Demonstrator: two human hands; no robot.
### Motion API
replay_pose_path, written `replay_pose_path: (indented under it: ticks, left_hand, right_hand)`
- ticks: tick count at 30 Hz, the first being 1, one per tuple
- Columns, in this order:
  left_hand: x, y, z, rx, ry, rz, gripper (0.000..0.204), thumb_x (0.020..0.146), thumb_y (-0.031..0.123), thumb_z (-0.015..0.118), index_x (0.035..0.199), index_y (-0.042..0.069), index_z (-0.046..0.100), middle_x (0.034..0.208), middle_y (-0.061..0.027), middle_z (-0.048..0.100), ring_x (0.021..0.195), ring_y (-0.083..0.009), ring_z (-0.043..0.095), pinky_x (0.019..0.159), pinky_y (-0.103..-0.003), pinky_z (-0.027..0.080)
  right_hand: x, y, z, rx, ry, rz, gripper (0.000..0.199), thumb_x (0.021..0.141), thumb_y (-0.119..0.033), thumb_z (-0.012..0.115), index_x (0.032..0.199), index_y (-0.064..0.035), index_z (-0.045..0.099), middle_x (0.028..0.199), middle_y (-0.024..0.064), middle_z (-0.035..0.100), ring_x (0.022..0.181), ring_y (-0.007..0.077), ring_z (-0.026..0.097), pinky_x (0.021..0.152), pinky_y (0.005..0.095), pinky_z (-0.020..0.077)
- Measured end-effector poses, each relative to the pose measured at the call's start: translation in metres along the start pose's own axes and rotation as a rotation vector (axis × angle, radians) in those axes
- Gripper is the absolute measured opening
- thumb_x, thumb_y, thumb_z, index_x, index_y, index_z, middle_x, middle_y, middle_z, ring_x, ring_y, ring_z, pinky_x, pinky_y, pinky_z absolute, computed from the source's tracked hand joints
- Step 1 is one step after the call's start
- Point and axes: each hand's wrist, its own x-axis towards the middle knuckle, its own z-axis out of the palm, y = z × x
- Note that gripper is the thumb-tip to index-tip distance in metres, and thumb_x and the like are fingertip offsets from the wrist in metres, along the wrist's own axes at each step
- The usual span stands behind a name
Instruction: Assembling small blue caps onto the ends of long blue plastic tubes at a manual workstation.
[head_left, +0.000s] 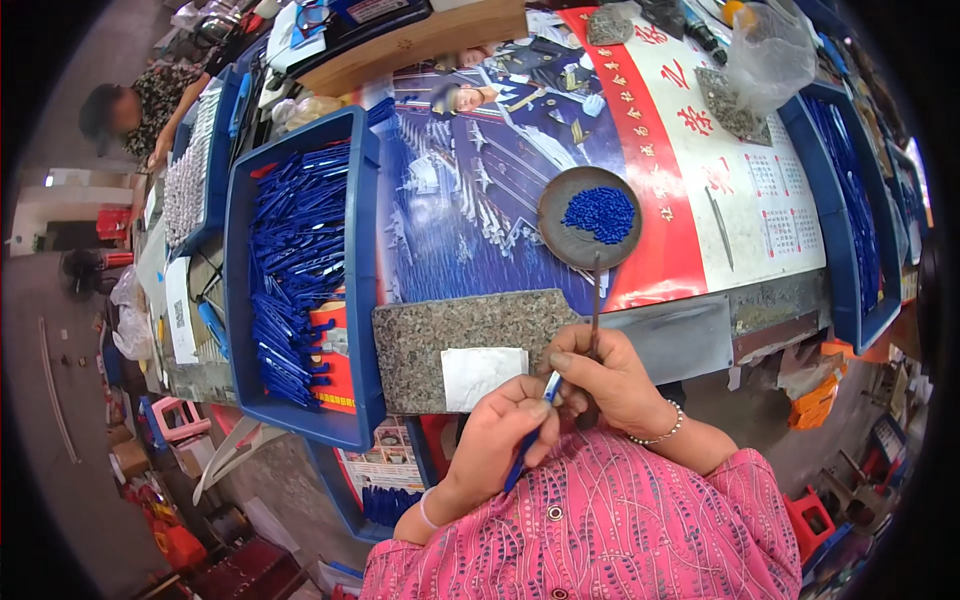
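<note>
My left hand [512,418] is closed round a slim blue pen-like piece [517,465], held in front of the pink patterned shirt. Its upper end shows a pale band, close to the fingertips of my right hand [605,378]. That hand is also closed, with a thin dark rod [597,300] rising from its fingers. The rod's far end meets the near rim of a round dark dish [552,238]; whether the two are joined I cannot tell. Small blue beadlike parts [600,214] lie heaped in the dish. What else the right fingers pinch is hidden.
On the left stands a blue tray [366,215] full of blue pen-like pieces. Before me lies a speckled stone slab [420,345] with a folded white paper [484,378]. Another blue tray [868,325] is at right. A person [150,105] sits at far left.
</note>
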Motion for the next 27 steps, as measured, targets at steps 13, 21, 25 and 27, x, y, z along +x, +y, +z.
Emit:
replay_pose_path:
  ticks: [13,21,25,27]
  left_hand:
    - [-0.013,-0.006,0.011,1.177,0.297,0.657,0.018,0.079,0.008,0.064,0.094,0.001,0.057,0.073,-0.0151,0.062,0.058,-0.0269,0.062,0.051,-0.033,0.048]
    - [-0.015,-0.006,0.006,1.183,0.317,0.617,0.018,0.079,0.007,0.066,0.091,-0.002,0.056,0.073,-0.0142,0.064,0.061,-0.0216,0.065,0.051,-0.029,0.050]
    - [-0.016,-0.006,0.005,1.231,0.319,0.615,0.020,0.078,0.006,0.068,0.091,-0.005,0.056,0.074,-0.0127,0.066,0.061,-0.0145,0.066,0.053,-0.025,0.051]
    - [-0.017,-0.006,0.006,1.250,0.323,0.623,0.020,0.078,0.006,0.068,0.090,-0.005,0.056,0.074,-0.0126,0.066,0.060,-0.0145,0.066,0.052,-0.025,0.051]
  right_hand:
    - [-0.002,0.003,-0.003,0.093,0.042,-0.015,0.016,0.084,-0.015,0.058,0.083,0.0005,0.053,0.058,0.0045,0.052,0.040,0.0089,0.044,0.038,0.0219,0.0371]
    - [-0.001,0.007,0.000,0.147,0.040,0.050,0.014,0.088,-0.013,0.055,0.088,0.0003,0.053,0.061,0.0041,0.051,0.044,0.0078,0.044,0.042,0.0215,0.0370]
    - [-0.001,0.009,0.002,0.161,0.051,0.082,0.014,0.086,-0.015,0.057,0.084,-0.0017,0.052,0.063,0.0040,0.052,0.042,0.0080,0.043,0.038,0.0220,0.0374]
    - [-0.001,0.010,0.003,0.160,0.054,0.082,0.014,0.086,-0.015,0.057,0.084,-0.0018,0.052,0.064,0.0040,0.052,0.042,0.0079,0.043,0.038,0.0219,0.0374]
